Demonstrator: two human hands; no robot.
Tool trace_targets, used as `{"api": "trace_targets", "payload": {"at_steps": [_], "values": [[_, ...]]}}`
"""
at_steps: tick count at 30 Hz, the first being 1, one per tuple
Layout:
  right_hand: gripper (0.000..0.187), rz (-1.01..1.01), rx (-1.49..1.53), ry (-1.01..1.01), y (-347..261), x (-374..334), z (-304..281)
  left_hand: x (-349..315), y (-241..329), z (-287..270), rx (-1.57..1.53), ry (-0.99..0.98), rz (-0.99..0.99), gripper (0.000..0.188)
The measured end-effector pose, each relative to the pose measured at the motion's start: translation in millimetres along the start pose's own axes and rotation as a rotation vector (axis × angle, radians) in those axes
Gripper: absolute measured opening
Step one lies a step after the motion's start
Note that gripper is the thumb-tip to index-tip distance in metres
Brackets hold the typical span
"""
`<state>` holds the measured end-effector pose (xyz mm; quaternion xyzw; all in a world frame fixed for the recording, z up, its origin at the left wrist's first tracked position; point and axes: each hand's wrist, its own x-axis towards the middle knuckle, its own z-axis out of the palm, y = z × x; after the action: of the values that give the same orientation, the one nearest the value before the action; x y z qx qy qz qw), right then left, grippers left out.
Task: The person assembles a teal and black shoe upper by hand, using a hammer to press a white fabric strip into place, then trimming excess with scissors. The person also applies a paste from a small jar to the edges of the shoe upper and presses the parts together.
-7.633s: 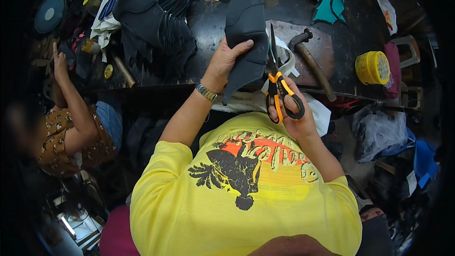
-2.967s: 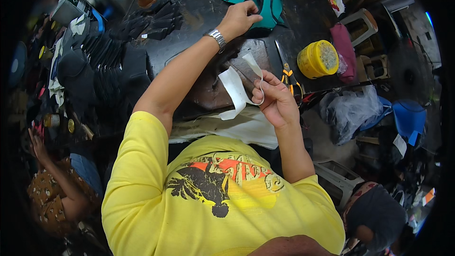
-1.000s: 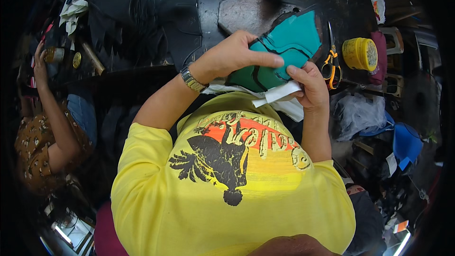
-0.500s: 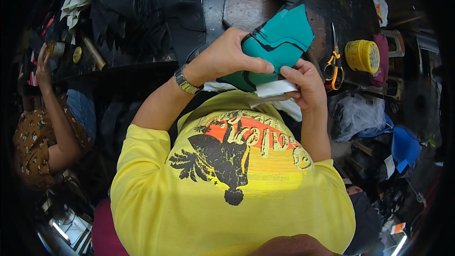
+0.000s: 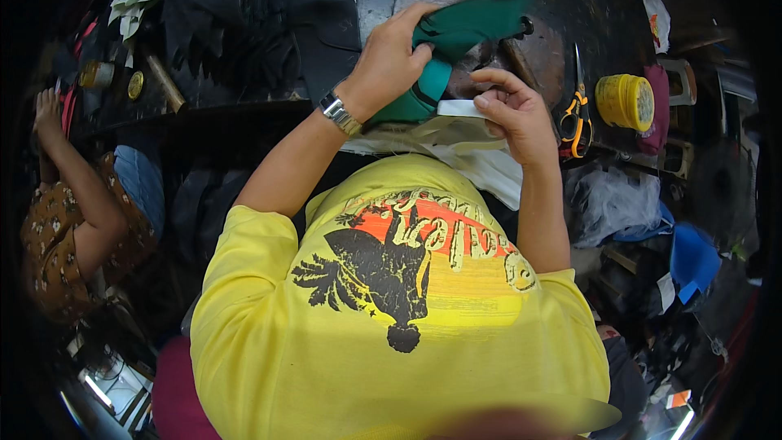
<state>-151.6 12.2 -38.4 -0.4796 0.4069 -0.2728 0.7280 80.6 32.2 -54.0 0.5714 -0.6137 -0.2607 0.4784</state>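
Observation:
My left hand (image 5: 397,61) is closed on a folded teal-green piece (image 5: 472,23) with black edging, its thumb pressed on the near side. The piece is tilted above the table's near edge, and its far right end is smeared by motion. Between the thumb and fingers of my right hand (image 5: 511,114) is a narrow white strip (image 5: 461,108), which points left toward the green piece. Below both hands, pale sheet material (image 5: 456,147) lies over my lap.
Orange-handled scissors (image 5: 577,118) and a yellow tub (image 5: 625,103) sit right on the dark table (image 5: 236,96). Black cut pieces (image 5: 322,41) are heaped at the far left, near a wooden-handled tool (image 5: 166,84). Another person's arm (image 5: 85,163) is at the left.
The green piece has turned over and swung away from my right hand, still in my left. My right hand has come off it, keeping the white strip.

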Motion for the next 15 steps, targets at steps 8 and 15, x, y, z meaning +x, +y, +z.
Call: {"api": "trace_targets", "payload": {"at_steps": [8,15], "values": [[0.039,-0.171,0.164,0.173,-11,12,-48,-8,1,-5,-0.009,-0.031,0.013,0.076],[0.041,-0.238,0.286,0.022,-6,3,-17,-17,10,-7,0.058,-0.027,0.245,0.062]]}}
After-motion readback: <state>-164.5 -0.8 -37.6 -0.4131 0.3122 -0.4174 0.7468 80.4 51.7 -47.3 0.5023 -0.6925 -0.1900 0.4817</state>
